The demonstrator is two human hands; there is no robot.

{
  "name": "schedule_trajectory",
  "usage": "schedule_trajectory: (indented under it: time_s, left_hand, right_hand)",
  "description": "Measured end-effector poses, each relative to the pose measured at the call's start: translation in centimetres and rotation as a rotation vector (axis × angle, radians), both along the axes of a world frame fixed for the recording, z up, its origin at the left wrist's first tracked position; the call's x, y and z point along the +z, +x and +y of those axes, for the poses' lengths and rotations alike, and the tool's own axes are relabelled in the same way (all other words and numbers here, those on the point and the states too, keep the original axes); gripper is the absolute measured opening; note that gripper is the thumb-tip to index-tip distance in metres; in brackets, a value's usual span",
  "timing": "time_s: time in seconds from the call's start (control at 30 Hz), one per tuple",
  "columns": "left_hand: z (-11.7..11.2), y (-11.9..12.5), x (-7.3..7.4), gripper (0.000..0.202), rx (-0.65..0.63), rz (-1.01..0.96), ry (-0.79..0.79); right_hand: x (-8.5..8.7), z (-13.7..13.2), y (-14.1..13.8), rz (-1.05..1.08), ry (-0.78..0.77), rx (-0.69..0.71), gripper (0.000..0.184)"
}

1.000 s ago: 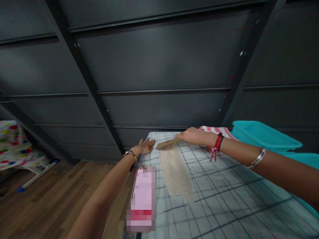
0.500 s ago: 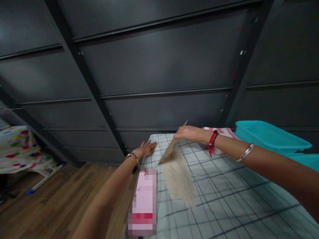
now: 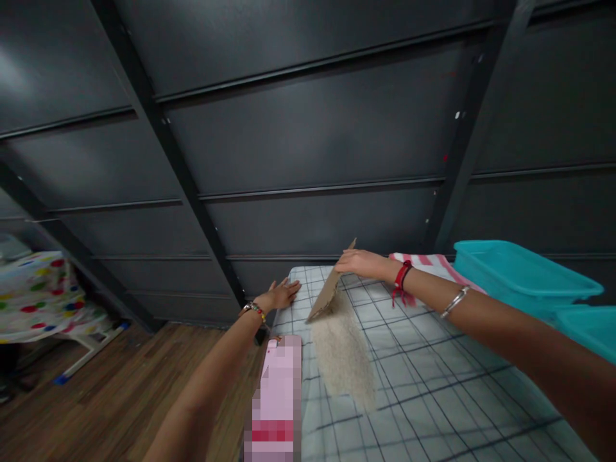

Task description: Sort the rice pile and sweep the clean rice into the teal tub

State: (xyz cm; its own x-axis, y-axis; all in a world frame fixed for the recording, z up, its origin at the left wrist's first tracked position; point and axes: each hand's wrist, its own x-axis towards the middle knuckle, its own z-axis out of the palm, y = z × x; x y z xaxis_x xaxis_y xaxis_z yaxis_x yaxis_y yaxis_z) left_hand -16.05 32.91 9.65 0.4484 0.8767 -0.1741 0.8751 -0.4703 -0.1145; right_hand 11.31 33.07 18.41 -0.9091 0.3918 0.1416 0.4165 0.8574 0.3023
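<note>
My right hand (image 3: 362,262) grips the top edge of a brown cardboard piece (image 3: 328,292), which stands tilted on a checked cloth (image 3: 433,378). The cardboard's lower edge rests at the far end of a long strip of pale grains (image 3: 342,350) spread on the cloth. My left hand (image 3: 282,294) lies flat and open on the cloth's far left corner, just left of the cardboard. Both wrists wear bracelets; a red thread hangs from the right one.
A pink blurred phone (image 3: 275,401) lies at the cloth's left edge. Teal plastic bins (image 3: 520,273) and a red-and-white striped cloth (image 3: 433,262) sit at the right. A dark panelled wall (image 3: 308,141) stands behind; a polka-dot cloth (image 3: 38,295) lies on the wooden floor at left.
The cardboard went from lying nearly flat to standing tilted up on its edge under my right hand. My left hand stayed flat on the corner.
</note>
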Motion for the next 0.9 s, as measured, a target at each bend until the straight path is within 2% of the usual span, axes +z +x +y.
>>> schedule_trajectory:
  time_s: [0.1,0.33,0.4,0.5,0.57,0.63,0.73,0.9]
  left_hand:
    - [-0.1,0.2,0.2,0.041,0.019,0.021,-0.014]
    - [-0.4,1.0,1.0,0.041,0.033,0.019,0.007]
    - [-0.4,1.4,1.7,0.041,0.032,0.003,0.029]
    - [-0.5,2.6,3.1,0.041,0.017,-0.034,0.066]
    - [-0.7,3.8,4.0,0.041,-0.001,-0.060,0.082]
    - [-1.2,5.2,4.7,0.042,-0.026,-0.082,0.090]
    - [-2.5,7.4,5.2,0.044,-0.072,-0.102,0.081]
    - [-4.7,9.8,5.0,0.046,-0.139,-0.101,0.022]
  right_hand:
    - [0.7,-0.1,0.7,0.033,0.003,-0.047,0.025]
    - [1.0,-1.2,0.3,0.106,-0.013,-0.255,0.025]
    - [2.1,-2.2,1.3,0.148,-0.012,-0.348,0.030]
    - [4.7,-3.6,3.3,0.206,-0.014,-0.511,0.034]
    - [6.3,-4.2,4.6,0.236,-0.033,-0.619,0.030]
    - [6.9,-4.7,5.7,0.249,-0.082,-0.720,0.026]
    - [5.5,-5.8,7.5,0.248,-0.187,-0.840,0.031]
    - [0.2,-8.4,10.2,0.278,-0.292,-0.949,0.034]
